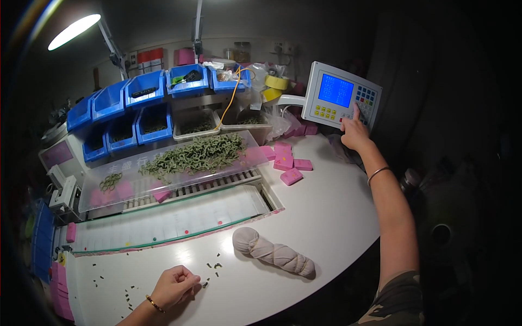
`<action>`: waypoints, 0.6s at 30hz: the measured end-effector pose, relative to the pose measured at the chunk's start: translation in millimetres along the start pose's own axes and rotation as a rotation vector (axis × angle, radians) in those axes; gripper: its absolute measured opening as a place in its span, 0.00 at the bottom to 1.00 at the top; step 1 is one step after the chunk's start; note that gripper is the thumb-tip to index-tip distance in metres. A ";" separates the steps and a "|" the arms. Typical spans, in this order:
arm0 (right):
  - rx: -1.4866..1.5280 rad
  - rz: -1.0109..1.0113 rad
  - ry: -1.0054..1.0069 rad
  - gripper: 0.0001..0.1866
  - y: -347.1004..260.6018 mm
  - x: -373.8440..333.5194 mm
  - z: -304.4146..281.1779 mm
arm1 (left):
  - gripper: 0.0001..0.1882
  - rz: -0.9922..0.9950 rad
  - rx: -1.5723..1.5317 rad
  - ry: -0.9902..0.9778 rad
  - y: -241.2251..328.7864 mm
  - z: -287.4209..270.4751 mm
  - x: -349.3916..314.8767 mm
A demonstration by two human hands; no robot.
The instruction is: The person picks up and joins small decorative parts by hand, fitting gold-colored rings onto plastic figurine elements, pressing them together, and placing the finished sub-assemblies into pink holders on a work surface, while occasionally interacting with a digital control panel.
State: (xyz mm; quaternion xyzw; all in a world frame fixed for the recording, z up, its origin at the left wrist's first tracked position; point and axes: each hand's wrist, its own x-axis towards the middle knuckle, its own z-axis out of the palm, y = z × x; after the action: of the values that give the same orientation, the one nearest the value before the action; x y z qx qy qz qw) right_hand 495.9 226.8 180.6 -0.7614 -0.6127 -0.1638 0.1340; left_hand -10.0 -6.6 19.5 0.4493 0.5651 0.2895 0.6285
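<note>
My right hand [356, 134] reaches to a grey control panel [311, 100] with a lit blue screen. Its index finger is stretched out onto the keypad, the other fingers curl in, and nothing shows in its grip. On the white table, my left hand [175, 287] rests with its fingers drawn together in a pinch; whatever may be between them is too small to tell. Small dark green bits [217, 265] lie scattered around that hand. To its right is a twisted, wrapped beige cloth bundle [274, 253].
A clear tray [98, 193] bears a heap of curled green pieces [196, 155]. Behind it hang blue bins [145, 89] in two rows. Pink blocks [283, 161] lie right of the tray. A white conveyor belt [174, 220] is set into the table. A lamp [74, 31] shines at upper left.
</note>
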 end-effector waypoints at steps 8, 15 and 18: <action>0.262 0.017 0.029 0.11 8.5 7.9 5.6 | 0.11 0.008 -0.013 0.011 -0.7 0.9 -1.4; 0.726 -0.034 0.074 0.13 23.1 15.3 14.5 | 0.11 0.036 -0.002 0.010 -2.2 0.1 -1.8; 0.764 -0.035 0.069 0.13 16.0 9.2 9.1 | 0.11 0.040 -0.008 0.012 -1.4 -0.4 -3.0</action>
State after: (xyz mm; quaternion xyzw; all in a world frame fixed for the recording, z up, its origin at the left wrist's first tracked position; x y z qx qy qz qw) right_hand 514.1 235.2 176.0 -0.6402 -0.6376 0.0484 0.4259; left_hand -11.2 -9.8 19.5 0.4564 0.5586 0.3068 0.6209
